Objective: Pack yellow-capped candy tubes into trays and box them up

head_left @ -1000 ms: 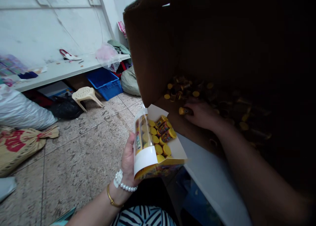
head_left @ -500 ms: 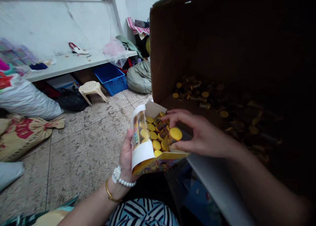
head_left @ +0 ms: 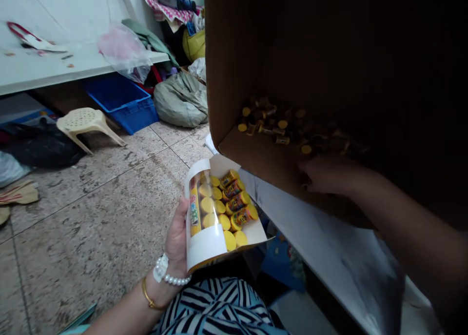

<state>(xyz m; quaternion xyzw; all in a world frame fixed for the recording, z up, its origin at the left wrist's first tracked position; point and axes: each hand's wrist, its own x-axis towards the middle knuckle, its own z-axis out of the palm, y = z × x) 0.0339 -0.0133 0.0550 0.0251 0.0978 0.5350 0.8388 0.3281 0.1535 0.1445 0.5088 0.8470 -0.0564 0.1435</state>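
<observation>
My left hand (head_left: 177,235) grips a small open carton (head_left: 205,247) by its left side, thumb up along the edge. The carton has white card flaps and a curved clear window. Yellow-capped little tubs (head_left: 237,202) with printed labels fill much of it, some upright and several lying in a row on the right. My right hand (head_left: 327,175) reaches low inside a large brown cardboard box (head_left: 228,62), close to more loose yellow-capped tubs (head_left: 269,125). Deep shadow hides its fingers, so I cannot see whether they hold anything.
Beneath the big box runs a pale surface (head_left: 292,232). To the left, a cream plastic stool (head_left: 86,120), a blue crate (head_left: 124,106) and a grey sack (head_left: 181,101) stand on the tiled floor (head_left: 98,218). Behind them is a white bench (head_left: 84,64).
My right hand has left the small carton and moved into the big box. The tub it was handling now lies with the others in the carton. The view has swung right.
</observation>
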